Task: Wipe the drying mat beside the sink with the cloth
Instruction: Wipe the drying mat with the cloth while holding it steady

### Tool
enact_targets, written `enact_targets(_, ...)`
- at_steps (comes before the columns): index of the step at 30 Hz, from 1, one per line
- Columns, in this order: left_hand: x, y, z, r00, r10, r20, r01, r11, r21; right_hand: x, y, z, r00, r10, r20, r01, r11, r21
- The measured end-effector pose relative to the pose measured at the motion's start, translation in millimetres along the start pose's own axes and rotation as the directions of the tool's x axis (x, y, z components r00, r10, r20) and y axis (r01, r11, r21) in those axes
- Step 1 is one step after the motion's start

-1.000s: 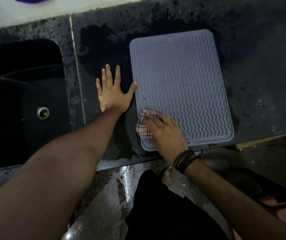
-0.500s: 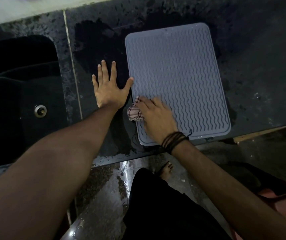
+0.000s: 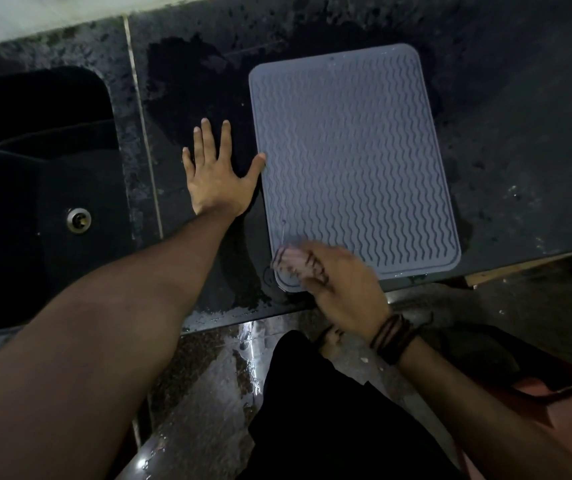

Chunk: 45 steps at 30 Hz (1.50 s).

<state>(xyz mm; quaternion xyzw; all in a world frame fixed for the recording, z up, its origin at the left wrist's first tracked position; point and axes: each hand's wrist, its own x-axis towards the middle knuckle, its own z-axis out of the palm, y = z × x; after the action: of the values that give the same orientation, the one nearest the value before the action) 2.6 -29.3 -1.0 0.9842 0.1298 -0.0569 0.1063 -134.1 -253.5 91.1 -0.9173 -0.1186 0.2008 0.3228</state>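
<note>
Your left hand (image 3: 217,174) lies flat, fingers spread, thumb touching the mat (image 3: 350,161). Your blurred right hand (image 3: 341,285) grips the cloth (image 3: 293,263) on its near-left corner.

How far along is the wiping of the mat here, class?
Done: hard to judge; the mat shows no clear wiped and unwiped zones. In hand: the right hand holds the cloth on the mat's near left corner, blurred mid-stroke, while the left hand lies flat on the counter, thumb against the mat's edge. Left: probably the rest of the ribbed surface, far end included.
</note>
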Motion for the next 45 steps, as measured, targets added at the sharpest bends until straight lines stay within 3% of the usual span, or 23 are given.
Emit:
enact_targets(1, -0.3, -0.2, -0.5, 1.0, 0.002, 0.002, -0.002, 1.0, -0.002, 10.7, 0.6, -3.8, 0.999, 0.027, -0.02, -0.025, 0.995, 0.101)
enact_targets(3, -0.9, -0.1, -1.0, 1.0, 0.006, 0.0, -0.006, 1.0, -0.007, 36.0, 2.4, -8.0, 0.996, 0.021, -0.09, -0.011, 0.994, 0.109)
enact_targets(9, -0.2, 0.6, 0.9, 1.0, -0.004, -0.011, 0.004, 1.0, 0.011, 74.8, 7.5, -2.3, 0.97, -0.071, -0.232, -0.024, 0.924, -0.382)
enact_targets(15, 0.1, -0.6, 2.3, 1.0, -0.002, -0.023, 0.002, 1.0, 0.003, 56.4, 8.2, 14.5, 0.979, -0.165, -0.123, 0.078, 0.849, -0.523)
enact_targets(23, 0.0, -0.3, 2.3, 1.0, -0.008, -0.023, 0.007, 1.0, -0.008, 16.2, -2.8, 7.3, 0.98, -0.201, -0.009, 0.183, 0.91, -0.371)
enact_targets(28, -0.5, -0.1, 1.8, 1.0, -0.006, -0.017, 0.006, 1.0, 0.002, 29.5, -9.0, -3.2, 0.971, -0.165, -0.175, 0.121, 0.965, -0.234)
enact_targets(30, -0.5, 0.1, 1.1, 1.0, -0.005, -0.014, 0.005, 1.0, -0.001, 51.6, -12.5, -3.4, 0.96, -0.183, -0.211, 0.132, 0.964, -0.232)
enact_targets(35, -0.3, 0.3, 1.6, 1.0, -0.005, -0.016, 0.005, 1.0, 0.007, 74.6, -13.5, 9.9, 0.971, -0.192, -0.139, 0.145, 0.945, -0.293)
enact_targets(38, 0.4, -0.3, 2.6, 1.0, -0.01, -0.017, 0.01, 1.0, 0.014, 53.1, -9.6, 15.9, 0.969, -0.202, -0.141, 0.151, 0.939, -0.308)
enact_targets(45, 0.5, -0.7, 3.1, 1.0, -0.008, -0.022, 0.008, 1.0, 0.003, -7.6, -2.1, 14.3, 0.978, -0.208, 0.001, 0.196, 0.92, -0.34)
